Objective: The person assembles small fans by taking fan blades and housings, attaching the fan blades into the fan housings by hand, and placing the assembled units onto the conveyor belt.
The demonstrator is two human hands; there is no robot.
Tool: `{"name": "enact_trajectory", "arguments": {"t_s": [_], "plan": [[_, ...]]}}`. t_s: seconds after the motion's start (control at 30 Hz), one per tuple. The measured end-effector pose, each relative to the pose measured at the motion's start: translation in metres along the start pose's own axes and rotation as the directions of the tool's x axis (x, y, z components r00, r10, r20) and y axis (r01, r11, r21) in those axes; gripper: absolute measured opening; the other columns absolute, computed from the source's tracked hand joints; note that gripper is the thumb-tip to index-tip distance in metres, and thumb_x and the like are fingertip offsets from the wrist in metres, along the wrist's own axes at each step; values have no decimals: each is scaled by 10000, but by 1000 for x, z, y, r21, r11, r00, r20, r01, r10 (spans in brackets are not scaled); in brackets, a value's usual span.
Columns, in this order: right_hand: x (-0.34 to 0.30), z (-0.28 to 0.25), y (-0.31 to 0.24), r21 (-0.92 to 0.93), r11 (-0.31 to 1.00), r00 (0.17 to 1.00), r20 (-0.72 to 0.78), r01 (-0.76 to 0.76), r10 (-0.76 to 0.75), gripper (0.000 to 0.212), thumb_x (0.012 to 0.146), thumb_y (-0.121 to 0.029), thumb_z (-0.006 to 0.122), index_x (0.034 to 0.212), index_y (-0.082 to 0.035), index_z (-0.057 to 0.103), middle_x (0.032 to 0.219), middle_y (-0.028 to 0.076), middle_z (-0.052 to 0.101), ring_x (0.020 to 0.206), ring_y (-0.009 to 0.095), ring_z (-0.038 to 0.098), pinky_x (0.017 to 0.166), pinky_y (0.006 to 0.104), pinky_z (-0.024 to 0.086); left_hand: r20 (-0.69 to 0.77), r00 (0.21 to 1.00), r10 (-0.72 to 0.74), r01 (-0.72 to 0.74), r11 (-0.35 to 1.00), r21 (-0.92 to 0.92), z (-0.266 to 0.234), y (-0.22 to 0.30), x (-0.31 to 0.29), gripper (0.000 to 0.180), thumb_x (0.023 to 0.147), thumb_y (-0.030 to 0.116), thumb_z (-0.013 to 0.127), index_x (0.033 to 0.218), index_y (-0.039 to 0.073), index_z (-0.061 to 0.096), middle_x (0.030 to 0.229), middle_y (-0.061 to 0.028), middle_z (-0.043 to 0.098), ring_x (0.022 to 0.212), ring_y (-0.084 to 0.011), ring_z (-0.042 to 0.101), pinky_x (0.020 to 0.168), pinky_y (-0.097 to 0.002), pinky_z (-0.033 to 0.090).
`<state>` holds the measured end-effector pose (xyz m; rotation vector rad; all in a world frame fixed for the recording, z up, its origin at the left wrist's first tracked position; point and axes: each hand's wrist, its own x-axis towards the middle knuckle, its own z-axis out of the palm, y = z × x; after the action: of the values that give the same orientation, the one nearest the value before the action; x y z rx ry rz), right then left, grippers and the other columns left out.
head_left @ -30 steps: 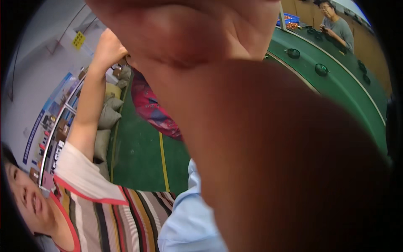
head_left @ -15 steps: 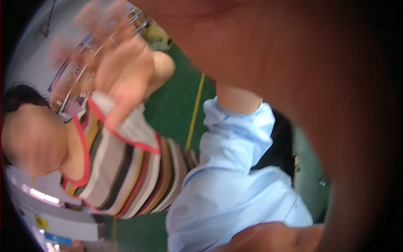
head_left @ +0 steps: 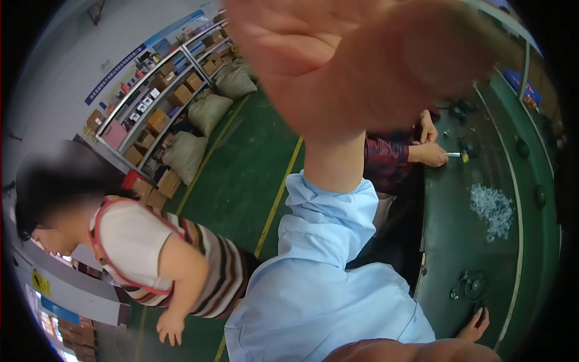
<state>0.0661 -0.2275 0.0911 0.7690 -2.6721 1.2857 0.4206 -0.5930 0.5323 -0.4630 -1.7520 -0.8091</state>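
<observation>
My left hand [head_left: 301, 54] is raised close to the camera, its palm bare and its blurred thumb stretched across the top. The upper edge cuts off its other fingers. A rolled light-blue sleeve [head_left: 329, 211] covers that arm. At the lower right, my right hand [head_left: 474, 327] rests on the dark green bench [head_left: 443, 241], fingers apart. Just beyond its fingertips lies a black round fan grille [head_left: 475, 285]. Beside the grille is a small dark part [head_left: 454, 294], too small to name.
A pile of small clear pieces [head_left: 491, 211] lies farther along the bench. A co-worker's hand [head_left: 431, 154] there holds a metal-shafted tool [head_left: 455, 155]. A person in a striped apron [head_left: 199, 265] stands left. Shelves with boxes [head_left: 160, 120] and sacks [head_left: 184, 157] line the wall.
My left hand has shifted up, uncovering the bench, the co-worker and my right hand. The person in the striped apron has lowered a raised hand and turned aside.
</observation>
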Motion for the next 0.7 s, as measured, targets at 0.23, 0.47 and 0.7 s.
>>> {"name": "enact_trajectory", "arguments": {"t_s": [0.23,0.47,0.7], "plan": [[48,67,112,73,988,990,-38,139,-136,323,968,-206,611,1228,-15,594,1138,130,615,993,191,615,836,295,516,68,997,-29,46,962,-268,-22,-105,-85,391,835,19,722,1172,-97,561,867,-180,686,771,-258,682,728,-354,542],[125,169,54,233,972,999,22,21,-27,338,976,-199,599,1254,-8,572,1179,121,611,1038,178,582,908,291,472,261,928,-265,322,923,-210,-67,-232,-120,223,842,2,714,1036,-83,644,894,-145,693,791,-204,688,681,-296,536],[185,205,-63,-41,998,999,30,-37,38,333,963,-200,616,1226,4,596,1153,125,623,1032,189,590,917,305,475,298,886,-355,422,884,-201,-113,-324,-102,208,858,43,707,1042,-42,660,898,-126,694,785,-186,688,668,-283,535]]}}
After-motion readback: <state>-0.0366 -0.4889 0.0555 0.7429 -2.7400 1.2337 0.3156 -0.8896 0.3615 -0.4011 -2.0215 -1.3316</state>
